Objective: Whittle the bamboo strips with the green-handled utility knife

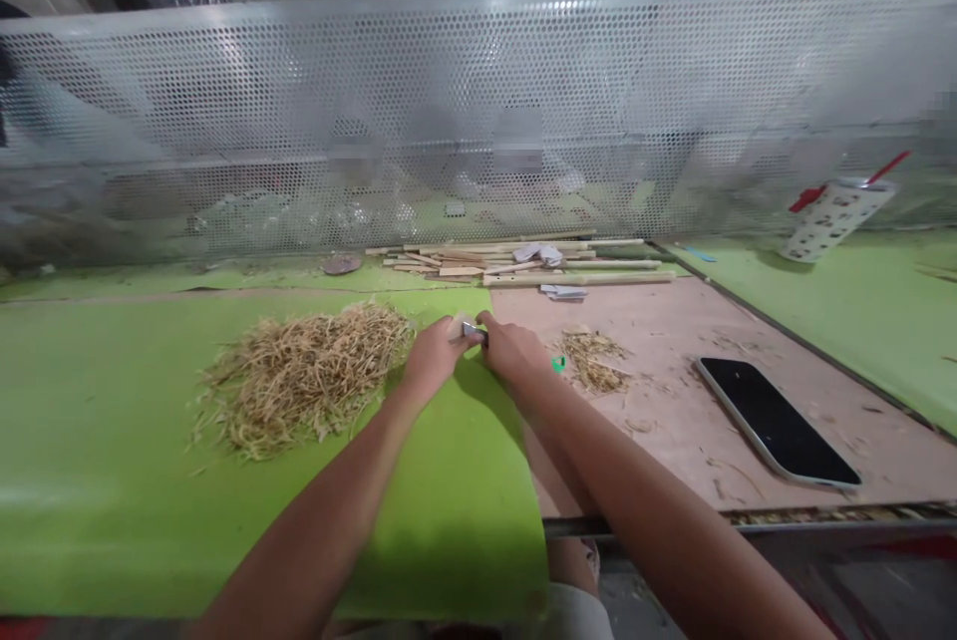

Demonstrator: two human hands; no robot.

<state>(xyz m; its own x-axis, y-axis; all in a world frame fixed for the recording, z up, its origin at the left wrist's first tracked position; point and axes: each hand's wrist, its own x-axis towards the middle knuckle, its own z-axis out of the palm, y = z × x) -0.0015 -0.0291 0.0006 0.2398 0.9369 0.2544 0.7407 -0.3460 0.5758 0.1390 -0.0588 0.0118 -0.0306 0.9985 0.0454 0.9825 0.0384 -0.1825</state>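
Note:
My left hand (434, 361) and my right hand (514, 353) meet over the green mat, near its right edge. The fingers of my left hand are pinched beside a small pale piece (455, 326), whose kind I cannot make out. In my closed right hand is a small shiny metal tool (473, 329) with a dark part; its tip points toward the left fingers. A heap of thin, dry straw-coloured strands (306, 376) lies on the mat left of my hands. To the right, a smaller pile of strands (594, 361) rests on the pinkish board.
Behind my hands lie several pale sticks (583, 277) and crumpled paper scraps (538, 253). A perforated metal screen (419, 72) closes off the back. At right are a phone (778, 421) and a patterned tumbler (837, 218) with a red straw.

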